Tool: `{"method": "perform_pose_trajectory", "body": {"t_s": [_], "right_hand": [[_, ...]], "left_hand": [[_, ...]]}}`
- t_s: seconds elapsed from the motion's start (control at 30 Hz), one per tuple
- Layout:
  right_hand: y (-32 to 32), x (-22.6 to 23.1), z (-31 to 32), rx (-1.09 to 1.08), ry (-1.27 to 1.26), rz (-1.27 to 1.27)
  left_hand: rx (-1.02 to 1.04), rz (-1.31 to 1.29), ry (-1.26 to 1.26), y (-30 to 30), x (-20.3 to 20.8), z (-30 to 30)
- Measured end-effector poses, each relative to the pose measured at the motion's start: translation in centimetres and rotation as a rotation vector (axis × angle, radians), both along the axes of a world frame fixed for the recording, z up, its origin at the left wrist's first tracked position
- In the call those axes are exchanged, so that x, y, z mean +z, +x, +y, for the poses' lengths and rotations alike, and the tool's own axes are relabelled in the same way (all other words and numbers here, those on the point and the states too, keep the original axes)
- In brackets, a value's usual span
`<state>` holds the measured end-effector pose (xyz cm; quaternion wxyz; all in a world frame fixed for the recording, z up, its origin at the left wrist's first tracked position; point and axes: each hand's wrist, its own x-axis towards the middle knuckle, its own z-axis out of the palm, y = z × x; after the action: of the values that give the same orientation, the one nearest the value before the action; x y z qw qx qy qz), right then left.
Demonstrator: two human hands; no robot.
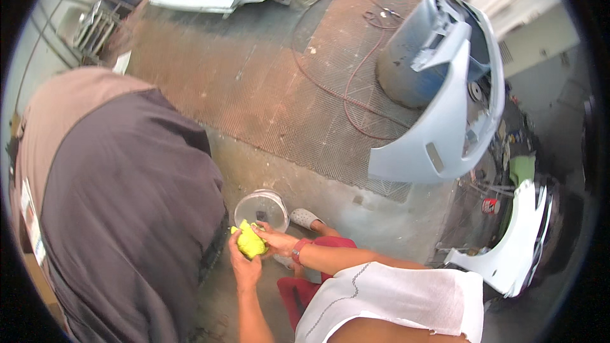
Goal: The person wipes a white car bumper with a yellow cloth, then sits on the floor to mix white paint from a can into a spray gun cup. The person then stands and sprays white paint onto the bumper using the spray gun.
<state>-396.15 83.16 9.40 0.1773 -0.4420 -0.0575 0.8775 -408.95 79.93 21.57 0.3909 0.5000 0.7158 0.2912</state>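
Centrally, low in the view and just above the near side of a round, whitish bucket (277, 199), a crumpled, bright fluorescent-yellow cloth (251, 243) is held between two bare hands. Its longer axis runs slantwise, from a ragged upper end near the bucket's opening down and a little to the right, toward the wearer; being bunched up, it has no clear front. The cloth looks soft and vivid, gathered into a lumpy wad with small folds and uneven peaks along its top; whether it is wet cannot be told. The left hand (246, 268) grips it from below and the left, fingers curled around it, while the right hand (277, 240) closes on its right side, some fingertips hidden. A red-strapped band (300, 249) circles the right wrist. Inside the bucket lies a small dark item, too unclear to name. Just right of the bucket is a pale perforated clog (305, 218) on a foot. To the left bulges a large form under a dark grey-brown fabric cover (136, 209). Farther off, a thin red hose (344, 96) loops over grated flooring (254, 82), near a blue drum (397, 67) and a pale grey bumper (445, 130).
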Motion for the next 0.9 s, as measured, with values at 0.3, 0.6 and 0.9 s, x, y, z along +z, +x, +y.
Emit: {"method": "perform_pose_trajectory", "body": {"t_s": [0.3, 0.6, 0.9], "right_hand": [[-1.4, 8.6, -4.0, -0.521, 0.122, 0.196], [-7.5, 25.2, -7.2, -0.364, 1.411, -0.692], [-10.3, 32.0, -11.2, -0.299, 2.427, -0.685]], "left_hand": [[0.043, -1.224, 0.024, -4.2, 3.7, -6.2], [0.247, -1.619, 0.1, -8.6, 5.7, -6.7], [-0.325, -1.591, -0.325, -13.0, 15.8, -3.5]]}}
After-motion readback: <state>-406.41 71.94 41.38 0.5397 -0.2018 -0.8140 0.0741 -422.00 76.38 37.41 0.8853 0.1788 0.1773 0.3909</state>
